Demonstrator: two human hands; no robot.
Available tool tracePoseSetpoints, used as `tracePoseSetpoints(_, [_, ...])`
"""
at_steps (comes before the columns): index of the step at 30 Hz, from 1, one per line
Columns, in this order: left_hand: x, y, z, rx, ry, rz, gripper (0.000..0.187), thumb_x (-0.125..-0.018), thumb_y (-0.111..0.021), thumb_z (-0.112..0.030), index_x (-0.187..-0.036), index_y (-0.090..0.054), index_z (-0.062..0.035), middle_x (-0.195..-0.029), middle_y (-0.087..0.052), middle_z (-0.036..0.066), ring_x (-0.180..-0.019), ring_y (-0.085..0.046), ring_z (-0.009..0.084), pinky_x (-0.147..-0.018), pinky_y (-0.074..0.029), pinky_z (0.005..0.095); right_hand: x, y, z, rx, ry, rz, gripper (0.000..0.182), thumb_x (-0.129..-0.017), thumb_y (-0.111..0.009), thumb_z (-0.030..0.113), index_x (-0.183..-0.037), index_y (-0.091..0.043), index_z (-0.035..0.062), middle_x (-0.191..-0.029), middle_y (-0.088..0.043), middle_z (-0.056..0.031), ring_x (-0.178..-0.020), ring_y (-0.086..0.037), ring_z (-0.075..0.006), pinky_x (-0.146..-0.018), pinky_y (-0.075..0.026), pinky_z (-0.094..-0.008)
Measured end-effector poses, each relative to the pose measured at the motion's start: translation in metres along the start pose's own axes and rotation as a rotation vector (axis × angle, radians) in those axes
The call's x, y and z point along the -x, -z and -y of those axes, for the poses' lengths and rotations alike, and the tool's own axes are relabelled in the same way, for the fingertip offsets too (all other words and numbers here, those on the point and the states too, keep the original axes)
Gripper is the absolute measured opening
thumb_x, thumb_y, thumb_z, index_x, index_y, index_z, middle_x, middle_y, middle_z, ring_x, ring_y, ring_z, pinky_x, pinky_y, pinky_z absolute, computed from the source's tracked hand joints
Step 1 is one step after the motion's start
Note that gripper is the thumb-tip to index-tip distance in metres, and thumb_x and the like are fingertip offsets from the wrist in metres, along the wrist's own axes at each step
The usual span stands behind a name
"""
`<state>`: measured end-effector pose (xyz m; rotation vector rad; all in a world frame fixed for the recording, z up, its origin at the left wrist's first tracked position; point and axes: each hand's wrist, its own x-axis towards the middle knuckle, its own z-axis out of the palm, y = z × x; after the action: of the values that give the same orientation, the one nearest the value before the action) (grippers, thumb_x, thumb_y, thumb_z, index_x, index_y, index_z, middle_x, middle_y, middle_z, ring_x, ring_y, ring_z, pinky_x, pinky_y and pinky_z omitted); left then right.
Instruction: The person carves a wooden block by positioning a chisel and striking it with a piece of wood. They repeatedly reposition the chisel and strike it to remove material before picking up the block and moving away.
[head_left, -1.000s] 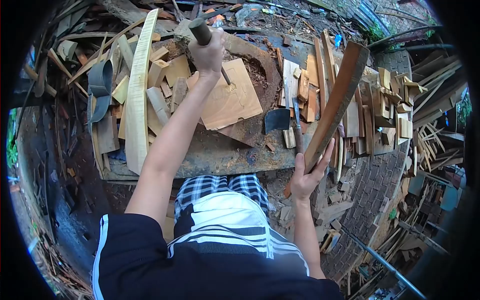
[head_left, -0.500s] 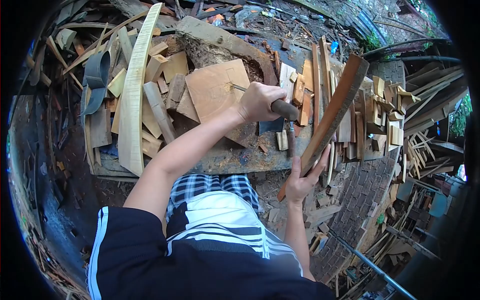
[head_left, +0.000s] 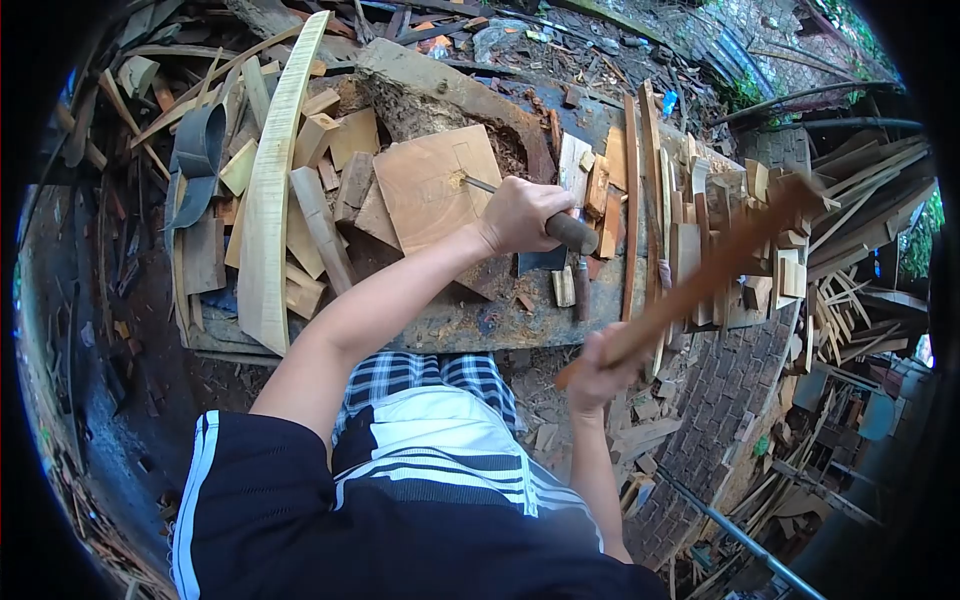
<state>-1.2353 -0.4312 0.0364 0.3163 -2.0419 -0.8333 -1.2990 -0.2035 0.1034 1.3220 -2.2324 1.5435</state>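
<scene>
My left hand [head_left: 522,215] is closed around a chisel [head_left: 571,233], its wooden handle end sticking out to the right of the fist. The thin metal blade slants left, and its tip meets a square wooden block [head_left: 430,195] with pencil-like outlines and a small chipped spot at the tip. Off to the right, my right hand [head_left: 602,368] grips the lower end of a long reddish-brown wooden bar [head_left: 715,270], which tilts up and rightward, smeared by motion. The bar is apart from the chisel handle.
Wood offcuts [head_left: 323,225] crowd the left of the worn workbench [head_left: 450,325]. A long pale curved board [head_left: 275,190] leans across its front edge. Behind the block lies a rough timber slab [head_left: 440,80]. Narrow strips and small pieces [head_left: 690,250] cover the right side.
The wooden bar has swung to the right, away from the chisel, and its far end has dropped lower in view. My left hand and the chisel have barely moved.
</scene>
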Motion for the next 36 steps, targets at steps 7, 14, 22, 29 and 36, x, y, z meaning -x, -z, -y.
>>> tracePoseSetpoints(7, [0.000, 0.000, 0.004, -0.036, 0.041, -0.004, 0.018, -0.068, -0.073, -0.022, -0.078, -0.060, -0.0140, -0.071, -0.065, 0.004, -0.064, -0.067, 0.0247, -0.056, -0.054, 0.0354, 0.019, 0.002, -0.020, -0.328, -0.143, 0.005, 0.076, -0.091, -0.062, 0.011, -0.155, -0.021, 0.0061, -0.106, -0.064, -0.0166, -0.081, -0.061, -0.0239, -0.075, -0.051, -0.0371])
tracePoseSetpoints(14, [-0.004, 0.003, 0.000, 0.017, 0.063, -0.041, 0.024, -0.065, -0.076, -0.014, -0.075, -0.055, -0.0073, -0.068, -0.060, 0.010, -0.064, -0.065, 0.0310, -0.056, -0.052, 0.0382, 0.001, -0.010, -0.003, 0.029, 0.091, 0.124, 0.076, -0.091, -0.063, 0.009, -0.155, -0.021, 0.0042, -0.121, -0.058, -0.0210, -0.091, -0.060, -0.0243, -0.078, -0.050, -0.0359])
tracePoseSetpoints(22, [-0.003, 0.003, 0.002, 0.062, 0.108, -0.083, 0.022, -0.067, -0.076, -0.020, -0.076, -0.058, -0.0093, -0.068, -0.062, 0.010, -0.063, -0.065, 0.0306, -0.056, -0.051, 0.0381, 0.006, -0.005, 0.006, -0.117, 0.069, 0.201, 0.079, -0.087, -0.069, 0.009, -0.153, -0.025, 0.0047, -0.122, -0.059, -0.0288, -0.103, -0.065, -0.0381, -0.087, -0.049, -0.0402])
tracePoseSetpoints(29, [-0.019, 0.027, 0.019, 0.202, 0.102, -0.341, 0.010, -0.079, -0.074, -0.010, -0.076, -0.066, -0.0050, -0.069, -0.067, 0.008, -0.058, -0.064, 0.0154, -0.053, -0.047, 0.0275, -0.018, -0.014, 0.009, -0.068, -0.048, 0.393, 0.080, -0.094, -0.060, 0.011, -0.156, -0.011, 0.0049, -0.144, -0.046, -0.0218, -0.118, -0.055, -0.0300, -0.097, -0.043, -0.0357])
tracePoseSetpoints(36, [-0.027, 0.062, 0.064, 0.340, 0.567, -0.863, 0.025, -0.083, -0.070, -0.015, -0.062, -0.061, -0.0038, -0.054, -0.059, 0.000, -0.050, -0.055, 0.0085, -0.048, -0.041, 0.0278, -0.020, 0.000, 0.008, -0.097, -0.159, 0.291, 0.072, -0.097, -0.058, 0.016, -0.156, -0.018, 0.0055, -0.156, -0.031, -0.0157, -0.134, -0.039, -0.0242, -0.109, -0.030, -0.0350])
